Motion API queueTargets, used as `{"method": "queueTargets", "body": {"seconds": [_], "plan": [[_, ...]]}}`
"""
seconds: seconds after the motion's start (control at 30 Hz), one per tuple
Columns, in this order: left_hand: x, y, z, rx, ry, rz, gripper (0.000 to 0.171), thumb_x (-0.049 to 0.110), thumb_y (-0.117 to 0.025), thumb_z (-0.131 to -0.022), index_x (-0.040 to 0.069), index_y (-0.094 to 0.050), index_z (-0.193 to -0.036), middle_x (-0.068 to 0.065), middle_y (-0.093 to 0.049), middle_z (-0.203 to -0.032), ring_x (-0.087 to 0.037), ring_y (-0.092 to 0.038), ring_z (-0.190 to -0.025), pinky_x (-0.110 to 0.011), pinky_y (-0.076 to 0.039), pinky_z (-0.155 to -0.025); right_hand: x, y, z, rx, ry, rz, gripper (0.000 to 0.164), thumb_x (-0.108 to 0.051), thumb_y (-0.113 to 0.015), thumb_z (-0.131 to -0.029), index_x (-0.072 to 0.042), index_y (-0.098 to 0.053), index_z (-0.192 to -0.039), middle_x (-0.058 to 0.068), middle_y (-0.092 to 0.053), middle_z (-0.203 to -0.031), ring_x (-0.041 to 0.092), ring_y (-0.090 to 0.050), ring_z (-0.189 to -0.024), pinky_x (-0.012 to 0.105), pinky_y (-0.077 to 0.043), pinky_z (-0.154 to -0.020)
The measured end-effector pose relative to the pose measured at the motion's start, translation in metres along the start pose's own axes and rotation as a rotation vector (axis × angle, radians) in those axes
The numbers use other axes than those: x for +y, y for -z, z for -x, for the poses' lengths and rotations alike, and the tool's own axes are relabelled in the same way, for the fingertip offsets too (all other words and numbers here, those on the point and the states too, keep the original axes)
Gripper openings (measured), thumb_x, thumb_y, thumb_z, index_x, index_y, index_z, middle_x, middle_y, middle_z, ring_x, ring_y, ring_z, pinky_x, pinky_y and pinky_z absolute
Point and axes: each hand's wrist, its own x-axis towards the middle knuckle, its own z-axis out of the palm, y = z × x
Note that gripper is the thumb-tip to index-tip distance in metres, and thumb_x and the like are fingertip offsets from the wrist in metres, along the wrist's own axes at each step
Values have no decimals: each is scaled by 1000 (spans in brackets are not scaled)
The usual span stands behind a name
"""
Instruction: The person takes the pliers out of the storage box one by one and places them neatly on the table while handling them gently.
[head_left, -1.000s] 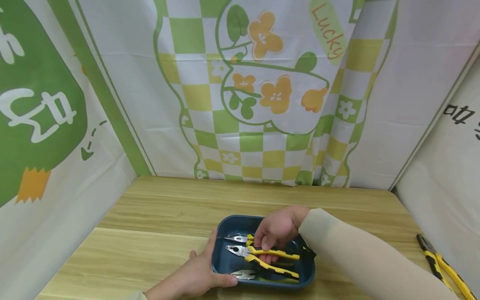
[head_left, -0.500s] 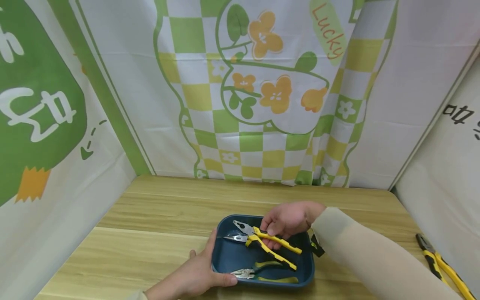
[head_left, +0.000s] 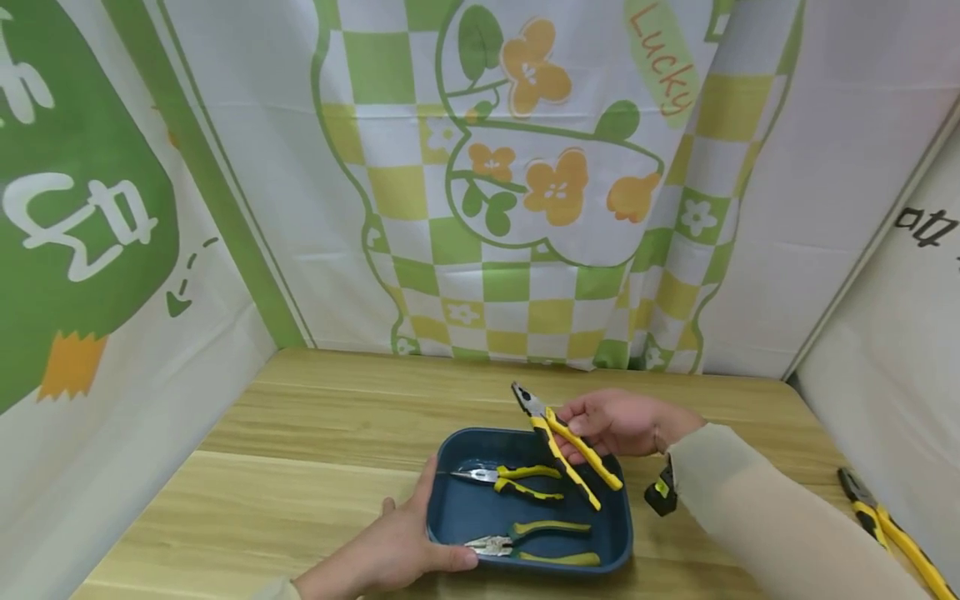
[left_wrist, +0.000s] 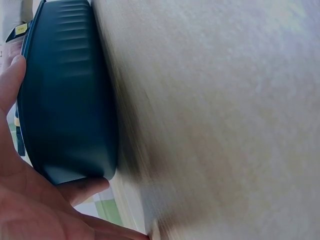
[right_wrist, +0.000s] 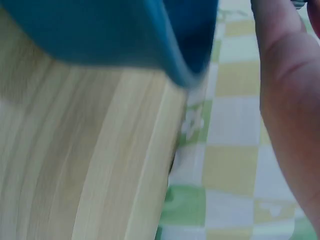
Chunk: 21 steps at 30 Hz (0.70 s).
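Note:
In the head view, a dark blue tray [head_left: 629,533] sits on the wooden table. My left hand [head_left: 401,540] holds its left end, thumb against the front rim and fingers along the end wall. My right hand [head_left: 613,423] grips yellow-and-black combination pliers [head_left: 544,420], raised over the tray's back right part, jaws toward the back and handles spread. Inside the tray, long-nose pliers [head_left: 486,476] with yellow-and-black handles lie at the back. Combination pliers [head_left: 491,546] with olive-green handles lie along the front. The right wrist view shows mostly one finger [right_wrist: 287,75] beside the tray.
More yellow-and-black pliers [head_left: 864,500] lie on the table's right side, partly out of frame. The wooden tabletop [head_left: 300,442] meets a checked fabric curtain [head_left: 551,283] behind, with printed fabric walls on both sides.
My right hand has lifted the combination pliers up from the tray, back and to the right, turning their jaws toward the back. The left hand stays on the tray.

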Motion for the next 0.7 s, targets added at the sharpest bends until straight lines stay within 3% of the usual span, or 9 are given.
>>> {"method": "queueTargets", "body": {"seconds": [0.4,0.7], "plan": [[2,0,1,2,0,4,140,61,-88,-63,14,0,-161,-35,-41,-145,-69,-10,-132,-75,-30,-94,17,38,62,173,108,-132,30,-1,-42,-106,12,-47,-132,21,-61,-117,28,-64,-106,48,-45,-99],[1,-1,0,1,-8,-2,140,61,-88,-64,13,0,-161,-35,-42,-143,-71,-13,-130,-74,-33,-92,48,46,110,317,48,-208,42,-2,-41,-107,20,-31,-141,23,-60,-119,28,-63,-109,45,-45,-100]]}}
